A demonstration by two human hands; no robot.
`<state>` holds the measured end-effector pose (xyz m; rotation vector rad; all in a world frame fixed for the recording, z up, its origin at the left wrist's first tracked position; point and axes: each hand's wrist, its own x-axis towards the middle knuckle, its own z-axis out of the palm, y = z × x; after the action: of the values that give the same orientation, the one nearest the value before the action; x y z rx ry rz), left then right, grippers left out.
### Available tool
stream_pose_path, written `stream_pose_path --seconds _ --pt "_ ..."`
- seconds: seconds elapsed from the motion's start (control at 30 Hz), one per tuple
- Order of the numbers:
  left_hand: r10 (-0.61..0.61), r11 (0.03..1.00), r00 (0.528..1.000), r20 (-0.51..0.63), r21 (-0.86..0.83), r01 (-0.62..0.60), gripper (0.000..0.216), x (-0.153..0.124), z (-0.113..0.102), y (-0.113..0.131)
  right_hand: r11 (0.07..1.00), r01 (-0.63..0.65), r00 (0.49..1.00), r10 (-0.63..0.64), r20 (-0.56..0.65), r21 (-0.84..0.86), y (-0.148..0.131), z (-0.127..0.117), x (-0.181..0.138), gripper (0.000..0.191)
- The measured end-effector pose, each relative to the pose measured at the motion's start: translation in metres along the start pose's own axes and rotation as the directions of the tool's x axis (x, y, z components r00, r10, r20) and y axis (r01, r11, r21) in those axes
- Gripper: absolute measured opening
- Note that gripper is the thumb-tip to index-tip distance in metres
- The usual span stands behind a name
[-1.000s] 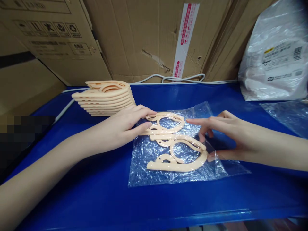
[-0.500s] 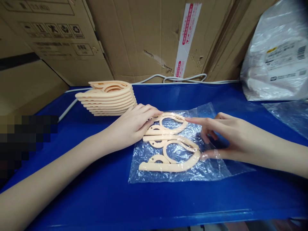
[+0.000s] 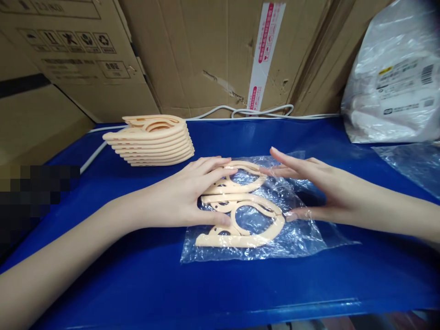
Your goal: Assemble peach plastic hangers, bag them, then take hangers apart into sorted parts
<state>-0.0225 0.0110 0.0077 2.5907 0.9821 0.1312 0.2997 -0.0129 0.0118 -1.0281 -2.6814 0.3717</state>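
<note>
Two cream plastic folding hangers (image 3: 254,240) lie flat, one nearer me and one farther off, within the outline of a clear plastic bag (image 3: 299,245). Whether they are inside the bag or on top of it I cannot tell for sure. My left hand (image 3: 187,195) rests across their left ends with its fingers spread and its thumb on the nearer hanger. At their right ends is my right hand (image 3: 319,190), thumb apart from the fingers; its thumb tip touches the nearer hanger's curved end and a fingertip reaches the farther one.
Behind my left hand stands a stack of several folding hangers (image 3: 151,142) on the blue table surface (image 3: 206,288). Cardboard boxes (image 3: 192,50) wall off the back and left. A white cable (image 3: 213,112) runs along them. A labelled plastic package (image 3: 388,101) sits at the back right.
My left hand has spread over the hangers, its thumb coming down toward the nearer one. My right index finger has lifted off the farther hanger.
</note>
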Motion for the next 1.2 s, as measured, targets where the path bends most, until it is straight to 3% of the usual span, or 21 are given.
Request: stream_pose_path --seconds 0.3,0.57,0.8,0.93,1.2 --pt "0.010 1.000 1.000 -0.014 0.001 -0.010 0.076 -0.001 -0.002 0.001 0.997 0.049 0.999 -0.048 -0.019 0.058 -0.001 0.003 0.002 0.087" --pt "0.028 0.999 1.000 -0.008 -0.021 -0.028 0.067 0.000 -0.003 0.000 0.994 0.090 0.996 -0.088 -0.026 0.069 0.000 0.005 0.005 0.090" --pt "0.006 1.000 0.999 0.044 0.006 -0.006 0.096 -0.001 -0.002 -0.001 0.992 0.070 0.998 -0.070 -0.004 0.102 -0.005 0.011 0.005 0.101" --pt "-0.023 1.000 0.998 0.061 0.008 0.023 0.097 -0.002 -0.003 0.000 0.994 0.072 0.997 -0.070 -0.026 0.087 -0.006 0.015 0.008 0.101" --pt "-0.006 1.000 0.996 0.094 -0.029 0.009 0.068 -0.005 -0.011 -0.005 0.994 0.063 0.998 -0.062 -0.004 0.094 -0.005 0.014 0.007 0.102"
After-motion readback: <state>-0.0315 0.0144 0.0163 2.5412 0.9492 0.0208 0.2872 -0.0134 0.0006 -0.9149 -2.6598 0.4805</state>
